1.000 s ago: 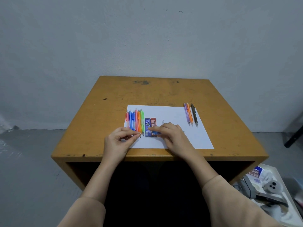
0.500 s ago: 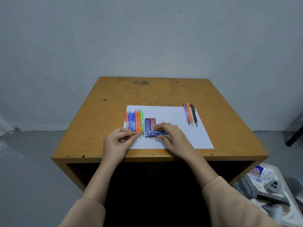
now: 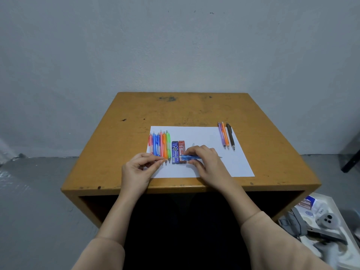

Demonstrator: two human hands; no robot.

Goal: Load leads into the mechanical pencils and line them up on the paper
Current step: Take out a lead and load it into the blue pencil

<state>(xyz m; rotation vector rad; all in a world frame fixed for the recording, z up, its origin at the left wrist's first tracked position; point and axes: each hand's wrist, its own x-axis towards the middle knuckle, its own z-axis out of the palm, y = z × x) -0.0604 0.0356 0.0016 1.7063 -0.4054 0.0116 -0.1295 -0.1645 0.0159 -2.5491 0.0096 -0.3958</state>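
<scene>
A white sheet of paper (image 3: 202, 135) lies on the wooden table. My right hand (image 3: 208, 162) grips a blue mechanical pencil (image 3: 190, 157), held sideways with its rear end pointing left. My left hand (image 3: 138, 170) pinches something very thin between thumb and forefinger, its tip just left of the pencil's end; it is too small to identify. Several coloured pencils (image 3: 159, 146) lie in a row at the sheet's left. Beside them lie a blue lead case (image 3: 175, 152) and a red lead case (image 3: 181, 150). A purple, an orange and a black pencil (image 3: 226, 138) lie at the right.
The yellow-brown table (image 3: 191, 110) stands against a grey wall, with its front edge under my wrists. On the floor at the lower right sits a white tray (image 3: 331, 203) with small boxes and grey tools. A small clear cap (image 3: 193, 144) lies on the paper behind my right hand.
My right hand picked the blue pencil up off the paper and turned it sideways toward my left hand. My left hand stayed in its pinch, almost still.
</scene>
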